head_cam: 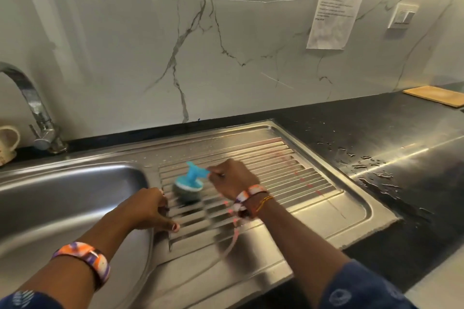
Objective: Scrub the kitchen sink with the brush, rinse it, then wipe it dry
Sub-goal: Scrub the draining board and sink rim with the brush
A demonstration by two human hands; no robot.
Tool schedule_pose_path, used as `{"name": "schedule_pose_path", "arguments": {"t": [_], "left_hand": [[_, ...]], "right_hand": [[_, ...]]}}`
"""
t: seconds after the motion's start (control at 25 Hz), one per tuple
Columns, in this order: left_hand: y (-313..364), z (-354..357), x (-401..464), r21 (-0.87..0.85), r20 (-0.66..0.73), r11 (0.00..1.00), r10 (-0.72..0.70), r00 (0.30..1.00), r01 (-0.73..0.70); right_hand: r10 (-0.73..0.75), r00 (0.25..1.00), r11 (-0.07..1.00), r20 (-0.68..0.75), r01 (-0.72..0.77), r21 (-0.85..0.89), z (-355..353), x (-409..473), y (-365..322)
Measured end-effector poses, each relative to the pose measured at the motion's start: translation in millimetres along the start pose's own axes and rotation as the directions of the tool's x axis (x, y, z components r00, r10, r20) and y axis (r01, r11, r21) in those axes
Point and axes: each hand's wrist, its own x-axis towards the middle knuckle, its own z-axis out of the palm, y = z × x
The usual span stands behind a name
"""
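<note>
Sleeves and banded wrists came in from the bottom edge, both hands working over the drainboard (288,170) of the sink (75,198). Right hand (234,179) had its fingers clamped on the blue handle of the brush (188,187), whose round head sat on the ribs near the basin edge; the head was blurred, so it was probably mid-stroke. Left hand (148,211) rested just beside the brush, thumb out on the steel, the other fingers loosely curled and holding nothing, as a brace. Scrubbing looked early: only the ribbed part was being worked, and rinsing and drying were not begun. To do it well, strokes should run along the grooves, not across, with steady downward pressure. Water beads lay on the black counter (376,158) to the right, so splashing outward was a risk
</note>
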Motion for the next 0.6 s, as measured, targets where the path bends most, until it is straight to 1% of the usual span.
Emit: {"name": "schedule_pose_path", "arguments": {"t": [0.04, 0.08, 0.12, 0.16, 0.2, 0.24, 0.28, 0.32, 0.36, 0.44, 0.52, 0.6], "left_hand": [[-3, 0, 0, 0.018, -0.006, 1.0, 0.011, 1.0, -0.011], [-6, 1, 1, 0.016, -0.016, 1.0, 0.011, 1.0, -0.011], [-8, 3, 2, -0.005, -0.029, 1.0, 0.007, 1.0, -0.007], [-8, 4, 1, -0.026, -0.041, 1.0, 0.004, 0.999, -0.005], [-9, 5, 2, -0.047, -0.054, 0.999, 0.002, 0.999, -0.005], [-9, 6, 2, -0.06, -0.063, 0.998, 0.001, 0.998, -0.004], [-9, 6, 3, -0.06, -0.067, 0.998, 0.0, 0.998, -0.004], [-8, 6, 3, -0.045, -0.071, 0.999, 0.003, 0.997, -0.006], [-8, 5, 4, -0.033, -0.076, 0.999, 0.001, 0.997, -0.004], [-9, 4, 8, -0.034, -0.089, 0.999, 0.001, 0.996, -0.004], [-8, 2, 11, -0.062, -0.075, 0.998, -0.007, 0.997, 0.003], [-8, 1, 12, -0.073, -0.055, 0.997, -0.014, 0.998, 0.01]], "right_hand": [[-0.089, 0.993, 0.99, 0.08, 0.08, 0.114, 8, -7, -7], [-0.093, 0.99, 0.993, 0.104, 0.085, 0.082, 1, -3, 5], [0.025, 0.994, 0.999, 0.105, -0.029, 0.036, -14, 4, 26], [0.182, 0.98, 0.983, 0.081, -0.183, 0.005, -27, 14, 56], [0.319, 0.947, 0.947, 0.032, -0.317, -0.041, -44, 21, 88], [0.41, 0.912, 0.906, -0.029, -0.411, -0.104, -54, 25, 115], [0.455, 0.888, 0.877, -0.068, -0.46, -0.138, -61, 26, 131], [0.467, 0.881, 0.874, -0.074, -0.473, -0.111, -61, 27, 133], [0.455, 0.889, 0.887, -0.046, -0.457, -0.068, -55, 26, 123], [0.35, 0.936, 0.937, -0.027, -0.35, 0.016, -35, 20, 82], [0.166, 0.986, 0.985, -0.017, -0.165, 0.055, -7, 6, 21], [-0.068, 0.998, 0.994, 0.017, 0.066, 0.09, 16, -15, -47]]}}
